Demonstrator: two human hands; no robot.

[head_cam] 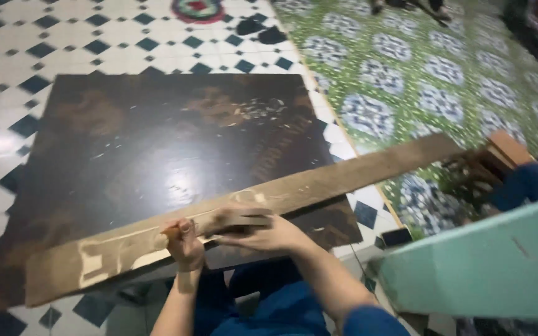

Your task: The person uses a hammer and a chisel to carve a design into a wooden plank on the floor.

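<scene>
Far left: white floor tiles with small dark blue diamonds [7,50], reaching up to a round multicoloured mat [197,9] at the top edge. Lying on those tiles, a large dark brown square board with a glossy, mottled face [151,155], flecked with pale wood chips [263,109] near its upper right part.

Across the near edge of that board, a long, flat, weathered brown wooden plank [344,177], slanting from low left to high right, scraped to pale bare wood in patches [104,252] toward its low left end.

At the middle of the plank, left hand [185,246] clenched around the orange-brown handle of a small tool [170,231], knuckles up, resting on the plank's face. Touching it on the right, right hand [250,230] laid flat over a small brown wooden block-like piece [244,219] on the plank, fingers spread along it; too blurred to tell whether gripping or only pressing. Below both forearms, blue clothing [281,311].

Further right, green floor tiles with blue and white floral medallions [406,68], and the plank's high end near a light brown wooden frame [499,152]. Beside that frame, a dark blue sleeve [527,183] at the right edge. Lower right corner, a pale mint-green painted panel [487,261], tilted, well apart from both hands.
</scene>
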